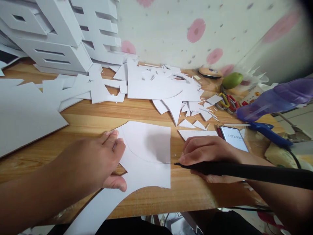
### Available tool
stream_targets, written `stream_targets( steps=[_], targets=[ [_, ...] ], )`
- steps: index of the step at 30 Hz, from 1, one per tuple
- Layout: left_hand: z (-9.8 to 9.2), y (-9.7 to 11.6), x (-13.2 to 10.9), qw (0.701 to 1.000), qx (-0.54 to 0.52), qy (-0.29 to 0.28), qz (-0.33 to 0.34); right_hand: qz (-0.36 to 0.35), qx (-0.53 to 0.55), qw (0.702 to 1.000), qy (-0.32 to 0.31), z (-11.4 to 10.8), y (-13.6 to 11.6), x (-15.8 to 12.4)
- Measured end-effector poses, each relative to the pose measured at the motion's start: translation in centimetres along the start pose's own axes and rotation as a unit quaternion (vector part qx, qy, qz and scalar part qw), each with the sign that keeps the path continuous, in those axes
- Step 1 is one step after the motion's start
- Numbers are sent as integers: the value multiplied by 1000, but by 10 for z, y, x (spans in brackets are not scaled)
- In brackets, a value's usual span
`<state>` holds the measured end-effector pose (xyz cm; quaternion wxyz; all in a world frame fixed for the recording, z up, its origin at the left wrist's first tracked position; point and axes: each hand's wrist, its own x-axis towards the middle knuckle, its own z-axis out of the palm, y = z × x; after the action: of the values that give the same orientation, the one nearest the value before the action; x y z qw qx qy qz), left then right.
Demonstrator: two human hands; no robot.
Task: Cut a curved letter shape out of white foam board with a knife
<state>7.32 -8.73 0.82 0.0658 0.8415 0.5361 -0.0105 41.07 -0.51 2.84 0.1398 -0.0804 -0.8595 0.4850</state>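
A white foam board piece lies in front of me, with a thin curved line across it, a notch on its left side and a long strip reaching down to the table's front edge. My left hand presses on its left part, fingers bent and thumb apart, gripping it around the notch. My right hand is closed around a long black pen. The pen's fine tip is just right of the board's right edge, level with the end of the line and apart from the board.
White board scraps pile along the back. A large white sheet lies left, below a white slotted model. At right are a phone, scissors, a green fruit, a purple bottle and a blue tool with a cable.
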Motion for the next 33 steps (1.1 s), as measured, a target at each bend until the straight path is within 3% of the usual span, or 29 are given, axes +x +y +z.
stream_targets(
  steps=[3, 9, 16, 26, 29, 33],
  targets=[
    [-3, 2, 4, 996, 62, -71, -5, 12, -12, 1000, -9, -2, -6, 2],
    [-12, 8, 6, 998, 17, -62, -26, 22, -24, 999, 1, 1, -12, -2],
    [-28, 19, 9, 985, 105, -136, -29, 17, -46, 999, 12, 5, -20, -1],
    [-35, 22, 5, 994, 89, -64, -17, 34, -99, 991, 79, 24, -36, -2],
    [-36, 21, -6, 997, 69, -37, -28, 28, -131, 985, 109, 30, -46, 4],
    [-29, 23, -38, 992, -3, 73, -104, 17, -201, 969, 144, 42, -66, 9]
  ],
)
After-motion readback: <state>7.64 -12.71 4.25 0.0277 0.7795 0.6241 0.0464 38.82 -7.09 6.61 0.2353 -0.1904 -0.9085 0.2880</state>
